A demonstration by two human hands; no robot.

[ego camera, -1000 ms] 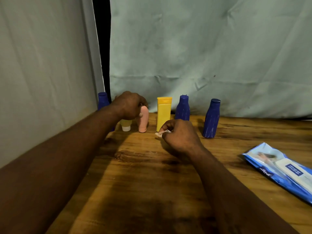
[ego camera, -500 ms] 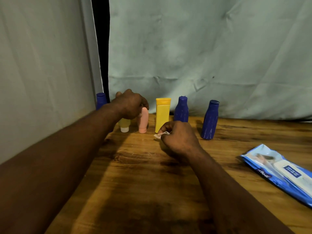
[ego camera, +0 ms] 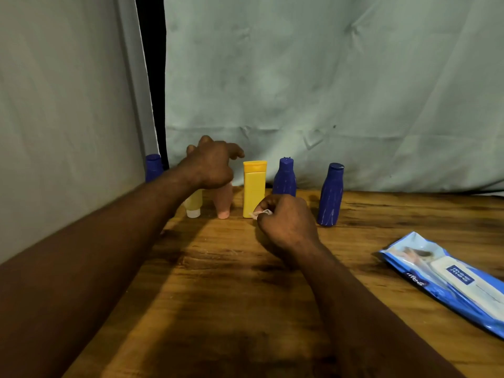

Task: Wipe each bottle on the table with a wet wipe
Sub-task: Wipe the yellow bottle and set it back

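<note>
Several bottles stand in a row at the back of the wooden table: a blue bottle at far left, a pale yellow tube on its white cap, a pink tube, a yellow bottle, and two more blue bottles. My left hand is over the top of the pink tube with fingers spread, hiding the tube's top. My right hand pinches a crumpled white wet wipe just in front of the yellow bottle's base.
A blue pack of wet wipes lies flat at the table's right side. Pale cloth backdrops hang behind the bottles and along the left, with a dark gap between them.
My left hand has lifted from its grip on the pink tube and its fingers have spread. My right hand with the wipe has stayed near the yellow bottle.
</note>
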